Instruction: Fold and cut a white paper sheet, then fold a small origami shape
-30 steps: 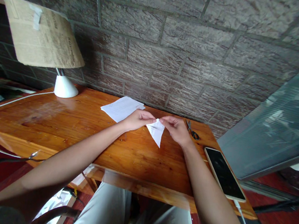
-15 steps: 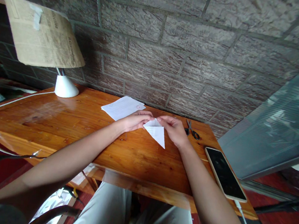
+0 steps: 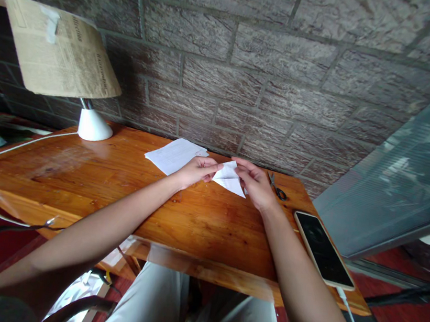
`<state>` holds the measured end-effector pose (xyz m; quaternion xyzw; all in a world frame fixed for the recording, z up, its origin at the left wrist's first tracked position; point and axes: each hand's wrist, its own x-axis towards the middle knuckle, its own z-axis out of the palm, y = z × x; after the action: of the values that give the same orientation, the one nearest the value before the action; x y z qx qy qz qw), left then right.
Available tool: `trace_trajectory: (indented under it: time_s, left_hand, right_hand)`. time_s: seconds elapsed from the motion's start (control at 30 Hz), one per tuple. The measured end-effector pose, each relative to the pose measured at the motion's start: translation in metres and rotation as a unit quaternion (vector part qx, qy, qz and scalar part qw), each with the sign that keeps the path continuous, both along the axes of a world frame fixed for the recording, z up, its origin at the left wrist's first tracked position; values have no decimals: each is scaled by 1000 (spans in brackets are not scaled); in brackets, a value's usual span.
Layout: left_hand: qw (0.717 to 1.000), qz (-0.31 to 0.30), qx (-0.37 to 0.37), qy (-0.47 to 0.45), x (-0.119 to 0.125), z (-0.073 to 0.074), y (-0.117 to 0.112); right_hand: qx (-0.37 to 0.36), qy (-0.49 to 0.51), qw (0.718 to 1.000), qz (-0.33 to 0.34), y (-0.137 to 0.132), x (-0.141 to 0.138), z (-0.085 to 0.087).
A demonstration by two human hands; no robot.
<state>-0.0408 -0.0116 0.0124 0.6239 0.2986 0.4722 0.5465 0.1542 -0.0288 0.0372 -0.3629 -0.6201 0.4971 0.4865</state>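
A small piece of folded white paper [image 3: 230, 178] is held between my two hands above the wooden desk [image 3: 192, 216]. My left hand [image 3: 198, 172] pinches its left edge between thumb and fingers. On the other side, my right hand [image 3: 254, 183] grips the right edge, its fingers partly behind the sheet. A crease runs across the paper, and its lower corner points down to the right. Behind my left hand lies a stack of white papers [image 3: 172, 154]. Black-handled scissors [image 3: 280, 193] rest just right of my right hand, partly covered by it.
At the desk's right edge lies a phone [image 3: 324, 249] with a white charging cable [image 3: 351, 313]. A lamp [image 3: 95, 125] with a newsprint shade stands at the back left, its cord trailing left. A brick wall [image 3: 240, 90] rises behind the desk.
The folded paper has tilted, its lower point swinging up and slightly right. My right hand has shifted its grip from the top to the right edge; my left hand stays close to its place.
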Motion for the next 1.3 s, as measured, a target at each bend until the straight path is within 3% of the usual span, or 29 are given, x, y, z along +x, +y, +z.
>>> trace_trajectory:
  time_s: [0.3,0.47,0.7,1.0,1.3]
  left_hand:
    - [999,25,23,-2,0,0,0]
    - [999,-5,35,20,1,3,-5]
    - [997,-68,-36,-2,0,1,-3]
    - [1000,11,4,-9,1,1,-2]
    - [999,-3,-14,-29,2,1,-3]
  right_hand:
    - [-7,-2,998,57,0,3,-1]
    - [6,7,999,34,0,3,0]
    - [30,15,999,-30,4,6,-5]
    - [96,-37,994,21,-3,2,2]
    - [157,-67,985,-6,-5,0,3]
